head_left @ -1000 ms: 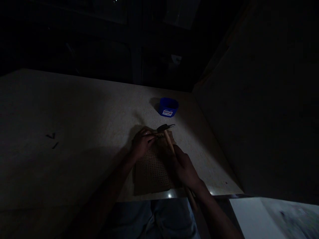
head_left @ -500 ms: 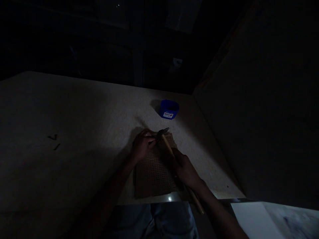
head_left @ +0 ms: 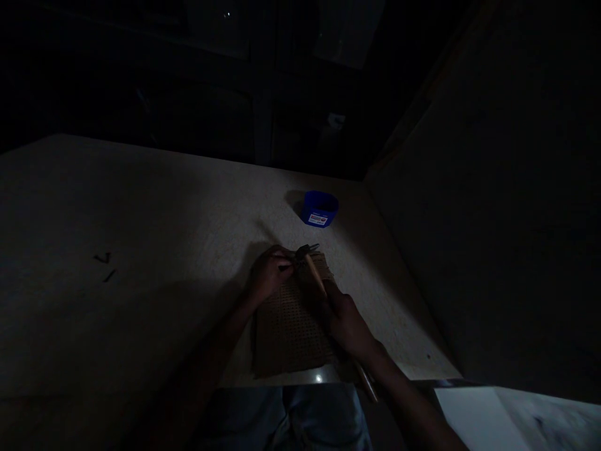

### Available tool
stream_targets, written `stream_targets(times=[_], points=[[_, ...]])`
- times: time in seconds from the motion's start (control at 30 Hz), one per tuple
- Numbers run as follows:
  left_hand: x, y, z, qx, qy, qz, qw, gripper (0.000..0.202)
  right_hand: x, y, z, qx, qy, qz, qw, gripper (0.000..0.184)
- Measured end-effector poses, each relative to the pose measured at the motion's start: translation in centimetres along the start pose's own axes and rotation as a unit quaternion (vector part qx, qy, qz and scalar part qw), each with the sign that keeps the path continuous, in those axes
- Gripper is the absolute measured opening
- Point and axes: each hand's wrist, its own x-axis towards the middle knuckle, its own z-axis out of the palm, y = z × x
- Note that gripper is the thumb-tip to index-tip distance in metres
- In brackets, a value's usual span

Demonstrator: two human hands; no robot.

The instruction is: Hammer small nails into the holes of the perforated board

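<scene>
My right hand (head_left: pixel 346 318) is closed around the wooden handle of a claw hammer (head_left: pixel 317 275). The hammer's metal head hangs over the far part of a brown cardboard piece (head_left: pixel 288 351) marked with rows of small dark spots or holes. Close beside the head, my left hand (head_left: pixel 272 274) rests at the cardboard's far left, its fingers pinched together. What those fingers hold is too dark and small to make out. The hammer's handle runs back past my right wrist, over the table's near edge.
A blue plastic container (head_left: pixel 320 210) with a white label stands beyond the cardboard. Small dark pieces (head_left: pixel 103 257) lie on the pale table (head_left: pixel 188 213) at the left. A dark wall or panel (head_left: pixel 493 219) rises along the right side. The lighting is very dim.
The hammer and right hand have shifted very slightly, the handle's end now a little further left. My left hand stays where it was. The whole view has moved a touch.
</scene>
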Motion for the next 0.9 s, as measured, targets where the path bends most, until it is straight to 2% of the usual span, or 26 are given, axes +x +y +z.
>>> stream_targets(times=[0.1, 0.27, 0.4, 0.57, 0.7, 0.9], points=[[0.01, -0.1, 0.07, -0.002, 0.008, -0.012, 1.0, 0.013, 0.19, -0.11, -0.09, -0.003, -0.02, 0.016, 1.0, 0.027], [-0.02, -0.2, 0.08, 0.008, -0.001, -0.01, 1.0, 0.012, 0.23, -0.25, -0.19, 0.01, 0.006, -0.003, 1.0, 0.027], [-0.02, -0.11, -0.01, 0.007, 0.004, -0.006, 1.0, 0.014, 0.41, -0.41, -0.29, 0.001, -0.015, 0.013, 1.0, 0.023], [0.02, -0.22, 0.06, -0.004, 0.003, -0.005, 1.0, 0.014, 0.46, -0.38, -0.38, 0.005, 0.006, 0.008, 1.0, 0.021], [0.05, -0.14, 0.05, 0.005, 0.004, -0.005, 1.0, 0.012, 0.54, -0.22, -0.49, -0.004, -0.012, 0.016, 1.0, 0.016], [-0.01, 0.04, -0.03, 0.009, 0.008, -0.004, 1.0, 0.015, 0.62, 0.25, -0.03, 0.016, -0.012, -0.002, 1.0, 0.021]])
